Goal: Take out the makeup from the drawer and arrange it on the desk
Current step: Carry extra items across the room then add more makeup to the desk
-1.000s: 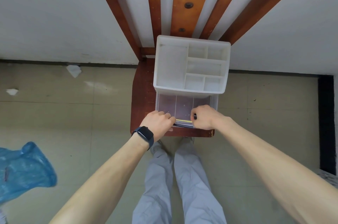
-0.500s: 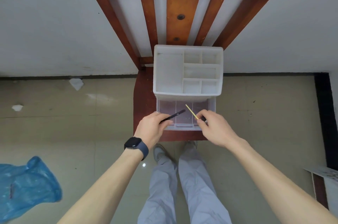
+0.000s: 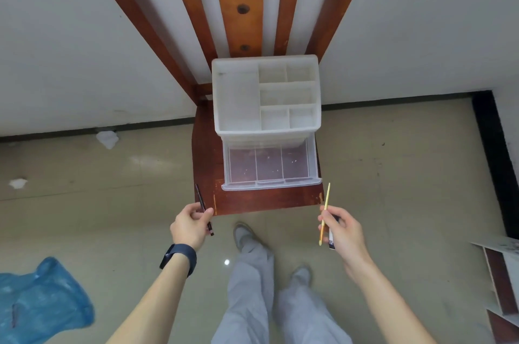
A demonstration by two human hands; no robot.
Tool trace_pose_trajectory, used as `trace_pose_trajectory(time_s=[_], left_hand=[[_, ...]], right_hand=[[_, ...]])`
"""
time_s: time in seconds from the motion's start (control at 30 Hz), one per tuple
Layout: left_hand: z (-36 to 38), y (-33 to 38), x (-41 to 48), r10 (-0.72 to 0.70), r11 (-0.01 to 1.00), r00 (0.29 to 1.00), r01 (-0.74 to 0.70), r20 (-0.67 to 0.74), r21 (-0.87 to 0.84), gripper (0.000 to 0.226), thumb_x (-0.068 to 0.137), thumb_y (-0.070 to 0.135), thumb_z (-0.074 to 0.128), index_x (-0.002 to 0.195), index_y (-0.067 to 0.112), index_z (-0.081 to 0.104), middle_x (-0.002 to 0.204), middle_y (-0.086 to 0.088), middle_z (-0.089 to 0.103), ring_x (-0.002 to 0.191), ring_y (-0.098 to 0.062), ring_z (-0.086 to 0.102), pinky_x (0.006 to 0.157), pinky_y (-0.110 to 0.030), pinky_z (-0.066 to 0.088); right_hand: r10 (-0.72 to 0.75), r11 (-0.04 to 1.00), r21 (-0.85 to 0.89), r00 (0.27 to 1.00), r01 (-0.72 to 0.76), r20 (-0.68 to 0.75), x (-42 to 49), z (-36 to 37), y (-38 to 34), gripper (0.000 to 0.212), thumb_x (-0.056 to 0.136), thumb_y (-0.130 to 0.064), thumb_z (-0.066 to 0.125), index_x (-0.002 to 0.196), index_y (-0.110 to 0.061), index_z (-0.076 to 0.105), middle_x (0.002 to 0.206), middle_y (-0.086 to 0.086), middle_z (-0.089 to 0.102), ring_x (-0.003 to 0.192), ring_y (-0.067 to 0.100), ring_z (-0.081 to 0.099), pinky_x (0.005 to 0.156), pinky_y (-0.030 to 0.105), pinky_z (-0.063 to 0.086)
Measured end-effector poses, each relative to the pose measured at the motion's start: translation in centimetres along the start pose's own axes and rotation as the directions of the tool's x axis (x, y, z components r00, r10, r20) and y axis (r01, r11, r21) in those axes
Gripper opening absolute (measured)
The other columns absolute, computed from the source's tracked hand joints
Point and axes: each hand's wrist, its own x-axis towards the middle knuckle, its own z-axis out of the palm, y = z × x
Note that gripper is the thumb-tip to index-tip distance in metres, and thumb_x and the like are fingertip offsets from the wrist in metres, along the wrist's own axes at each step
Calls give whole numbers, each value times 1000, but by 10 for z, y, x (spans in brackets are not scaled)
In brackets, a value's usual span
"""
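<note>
"Makeup pencil (image 3: 201,197), dark: location?"
"Pinched in left hand (image 3: 191,227), held just off chair seat's (image 3: 252,203) front left corner."
"Right hand (image 3: 344,231)?"
"Fingers curled round thin yellow stick (image 3: 325,208) and small dark tube (image 3: 332,241) — hands well apart. Pencil and stick both point toward seat. Clear drawer (image 3: 271,185) stands pulled out of white organizer (image 3: 236,102) on seat."

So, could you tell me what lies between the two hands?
In the head view, floor and a shoe tip lie between the left hand, holding a pencil, and the right hand, holding a yellow stick; the chair seat ends beyond.
</note>
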Motion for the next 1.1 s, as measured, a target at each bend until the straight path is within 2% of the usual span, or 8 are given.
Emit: trace_pose_trajectory(time_s=[0.07,0.17,0.33,0.43,0.6,0.8,0.93,1.1], left_hand=[[14,-11,10,10,997,999,-13,32,76,22,88,21,75,107,13,67,78,0,69,68,-21,69,72,-38,62],[42,-34,34,57,971,996,-70,63,227,25,85,31,77,105,19,68,80,5,68,78,-21,70,76,-42,61],[74,-47,59,162,936,987,-159,17,314,29,89,33,72,112,19,60,83,8,62,87,-19,60,82,-31,50],[90,-56,73,166,951,985,-147,-48,272,27,85,33,75,102,22,58,81,7,64,88,-24,67,85,-37,54],[100,-60,88,275,926,954,-230,-117,300,29,85,32,75,101,21,53,79,8,60,86,-20,59,83,-36,49],[100,-64,87,315,902,941,-255,-127,347,36,89,26,70,119,15,55,106,-4,59,87,-16,48,79,-29,38],[96,-66,86,336,892,936,-278,-108,357,30,91,22,66,119,15,57,108,-5,61,94,-21,54,80,-30,38],[90,-67,86,332,893,935,-270,-124,360,29,91,26,66,117,16,59,110,-4,61,100,-24,58,80,-29,38]], right_hand=[[32,994,-100,999,-32,0,31,2,25,6,96,-14,63,98,-15,69,88,2,64,74,15,55,57,26,50],[3,961,-275,1000,-10,-29,85,6,61,8,89,-20,69,97,-20,69,88,-1,69,80,21,64,82,44,54],[-147,892,-435,989,125,-16,128,23,72,10,90,-21,70,98,-22,65,91,-2,65,88,21,57,75,25,36],[-257,821,-528,966,216,-5,150,34,80,12,87,-25,71,98,-26,64,88,-2,70,90,25,62,75,27,40],[-373,749,-590,928,301,0,169,48,80,25,91,-26,69,113,-18,60,91,-2,67,96,23,58,82,31,42],[-410,764,-552,912,333,-18,160,50,86,62,88,-21,74,139,-12,41,138,9,47,124,26,49,102,31,35],[-466,737,-558,885,381,-10,160,48,94,67,84,-10,74,142,-9,39,139,11,43,120,30,55,106,37,41],[-482,727,-580,875,368,-48,160,47,100,65,83,-17,78,138,-7,44,135,13,46,116,34,56,105,48,44]])
